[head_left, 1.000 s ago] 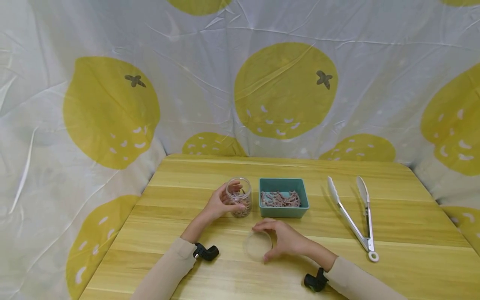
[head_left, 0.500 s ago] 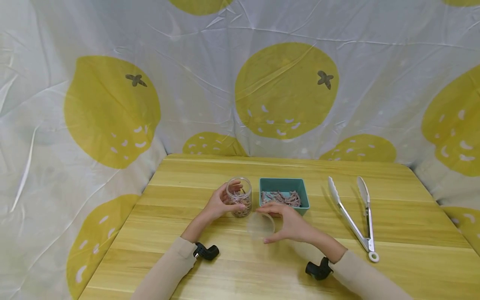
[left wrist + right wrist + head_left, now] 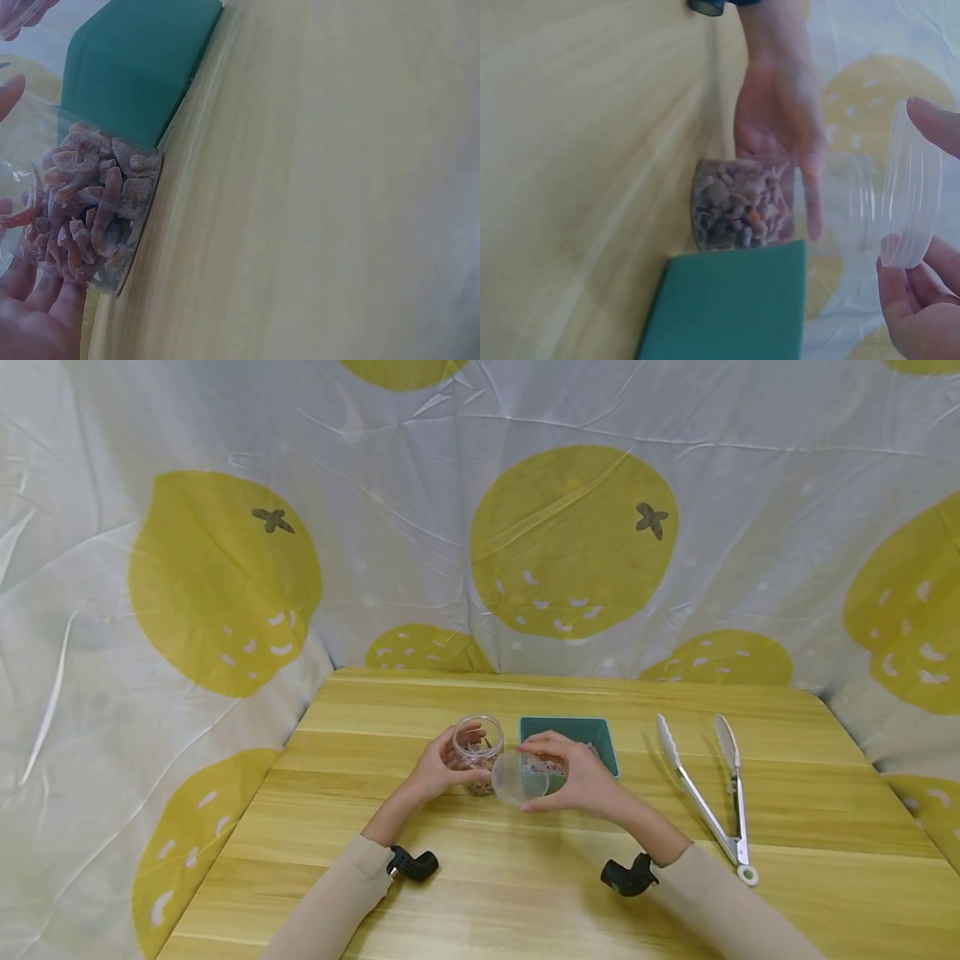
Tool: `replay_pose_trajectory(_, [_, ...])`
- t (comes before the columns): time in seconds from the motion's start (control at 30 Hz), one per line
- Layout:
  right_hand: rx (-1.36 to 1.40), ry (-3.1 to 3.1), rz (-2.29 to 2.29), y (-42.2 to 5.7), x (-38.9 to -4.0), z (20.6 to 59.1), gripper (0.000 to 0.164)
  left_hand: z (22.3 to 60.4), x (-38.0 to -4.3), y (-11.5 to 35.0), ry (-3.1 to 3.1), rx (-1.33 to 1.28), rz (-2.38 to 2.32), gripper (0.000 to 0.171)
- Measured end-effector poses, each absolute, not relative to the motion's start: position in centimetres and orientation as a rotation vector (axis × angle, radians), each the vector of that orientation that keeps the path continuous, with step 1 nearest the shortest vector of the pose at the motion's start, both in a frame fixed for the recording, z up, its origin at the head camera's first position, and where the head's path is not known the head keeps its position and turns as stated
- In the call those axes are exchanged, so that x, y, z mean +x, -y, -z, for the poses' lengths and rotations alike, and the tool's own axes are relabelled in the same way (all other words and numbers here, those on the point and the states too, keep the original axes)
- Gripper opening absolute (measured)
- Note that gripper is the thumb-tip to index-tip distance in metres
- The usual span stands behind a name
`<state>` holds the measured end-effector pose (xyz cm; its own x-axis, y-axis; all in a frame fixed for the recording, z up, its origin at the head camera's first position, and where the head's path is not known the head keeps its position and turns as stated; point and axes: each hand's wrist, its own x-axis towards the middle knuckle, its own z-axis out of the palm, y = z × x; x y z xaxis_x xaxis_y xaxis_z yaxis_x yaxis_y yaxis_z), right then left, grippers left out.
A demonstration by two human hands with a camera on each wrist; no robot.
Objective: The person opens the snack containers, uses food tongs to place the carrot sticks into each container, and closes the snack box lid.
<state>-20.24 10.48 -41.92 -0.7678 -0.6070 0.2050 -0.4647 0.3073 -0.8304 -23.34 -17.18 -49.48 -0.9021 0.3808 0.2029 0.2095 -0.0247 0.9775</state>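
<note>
A clear jar [image 3: 742,204], partly filled with brownish-pink dried strips, stands upright on the table without its lid. My left hand [image 3: 438,767] curls round the jar's side, thumb across the front. The thumb and fingers of my right hand [image 3: 581,777] pinch a translucent round lid [image 3: 521,778] by its edge. The lid is tilted, just right of the jar's mouth; the right wrist view shows it close to the rim. Behind the right hand sits a teal rectangular box [image 3: 604,737] with more strips in it, partly hidden by that hand.
Silver tongs [image 3: 708,806] with white tips lie spread on the right side of the wooden table [image 3: 480,893]. A lemon-print curtain [image 3: 405,527] hangs behind and at both sides.
My right hand has lifted the lid from the near side of the table and moved it up and away, to beside the jar's mouth. The left hand and the jar stay put.
</note>
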Motion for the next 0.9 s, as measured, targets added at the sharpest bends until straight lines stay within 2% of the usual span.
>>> replay_pose_trajectory(0.63, [-0.969,-2.389,1.547,-7.6,-23.7,40.4,0.075,49.6,-23.4,17.5,-2.111,0.6,-2.041,0.077])
replay_pose_trajectory(0.9, [-0.926,-2.409,1.529,-6.4,-24.8,40.4,0.073,49.6,-23.3,17.4,-2.129,0.496,-2.02,0.082])
